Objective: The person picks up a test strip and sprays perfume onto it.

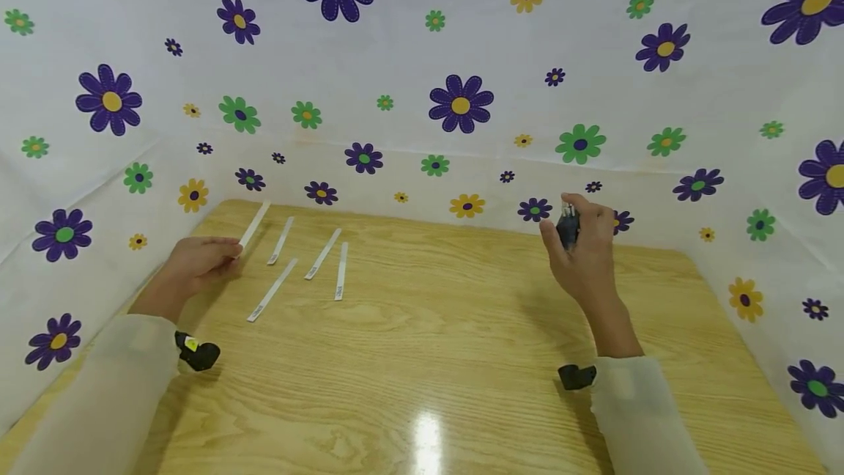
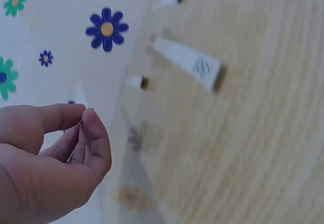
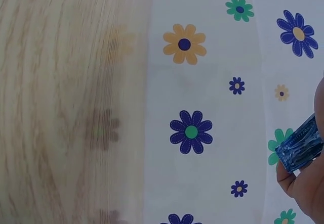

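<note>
My left hand (image 1: 201, 264) is at the left side of the table, with thumb and fingertips pinching one end of a white paper strip (image 1: 255, 224). In the left wrist view that strip is barely visible beyond the fingertips (image 2: 88, 115). Right of this hand, several similar strips (image 1: 324, 255) lie apart on the wood, with dark print at their near ends. Raised above the table's right half, my right hand (image 1: 589, 255) grips a small, shiny dark blue object (image 1: 568, 229) with a pale top. The right wrist view catches its ridged, glassy blue surface (image 3: 299, 144), partly hidden by the fingers.
The wooden table (image 1: 395, 358) has a light glare spot near its front edge. A white cloth (image 1: 395, 57) printed with purple, green and yellow flowers stands around the back and both sides. Black wrist cameras (image 1: 200, 354) sit at both cuffs.
</note>
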`<state>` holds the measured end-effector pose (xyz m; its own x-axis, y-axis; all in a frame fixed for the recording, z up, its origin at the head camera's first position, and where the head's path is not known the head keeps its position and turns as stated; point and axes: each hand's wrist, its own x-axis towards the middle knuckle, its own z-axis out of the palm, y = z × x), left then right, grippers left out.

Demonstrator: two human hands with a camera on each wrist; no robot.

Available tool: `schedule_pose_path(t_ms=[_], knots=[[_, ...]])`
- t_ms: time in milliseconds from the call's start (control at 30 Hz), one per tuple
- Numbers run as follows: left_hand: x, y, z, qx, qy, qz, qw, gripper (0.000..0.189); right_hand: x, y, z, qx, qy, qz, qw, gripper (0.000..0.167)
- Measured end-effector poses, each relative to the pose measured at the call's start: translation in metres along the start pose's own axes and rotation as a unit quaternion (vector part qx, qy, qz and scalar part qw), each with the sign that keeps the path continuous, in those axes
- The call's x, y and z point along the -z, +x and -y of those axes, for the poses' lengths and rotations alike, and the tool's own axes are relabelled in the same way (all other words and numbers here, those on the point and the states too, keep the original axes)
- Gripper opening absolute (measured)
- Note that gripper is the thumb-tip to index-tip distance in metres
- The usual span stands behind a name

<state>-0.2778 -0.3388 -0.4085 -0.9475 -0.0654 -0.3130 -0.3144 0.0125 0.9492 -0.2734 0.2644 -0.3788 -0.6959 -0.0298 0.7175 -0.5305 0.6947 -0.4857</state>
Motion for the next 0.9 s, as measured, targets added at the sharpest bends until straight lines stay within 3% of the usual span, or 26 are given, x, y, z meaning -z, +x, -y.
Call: schedule_pose_path(t_ms=[200,267,367,467,633,900], knots=[[-0.026,0.000,-0.008,-0.033,-0.073,0.035,0.9961,0.010,-0.001,-0.001,0.011,0.010,-0.012,0.003,0.9999,0.051],[-0.037,-0.001,-0.010,-0.040,-0.074,0.045,0.9954,0.012,0.000,-0.003,0.015,0.009,-0.016,0.006,0.9998,0.051],[-0.058,-0.002,-0.015,-0.046,-0.061,0.051,0.9958,0.028,0.003,-0.007,0.019,0.001,-0.020,0.007,0.9998,0.053],[-0.081,-0.002,-0.019,-0.048,-0.053,0.057,0.9959,0.036,0.004,-0.009,0.022,-0.011,-0.023,0.008,0.9996,0.058],[-0.118,-0.003,-0.026,-0.062,-0.045,0.068,0.9948,0.034,0.004,-0.008,0.025,-0.011,-0.024,0.017,0.9995,0.062],[-0.195,-0.007,-0.031,-0.082,-0.058,0.128,0.9867,0.037,0.004,-0.006,0.024,-0.014,-0.031,0.024,0.9991,0.060]])
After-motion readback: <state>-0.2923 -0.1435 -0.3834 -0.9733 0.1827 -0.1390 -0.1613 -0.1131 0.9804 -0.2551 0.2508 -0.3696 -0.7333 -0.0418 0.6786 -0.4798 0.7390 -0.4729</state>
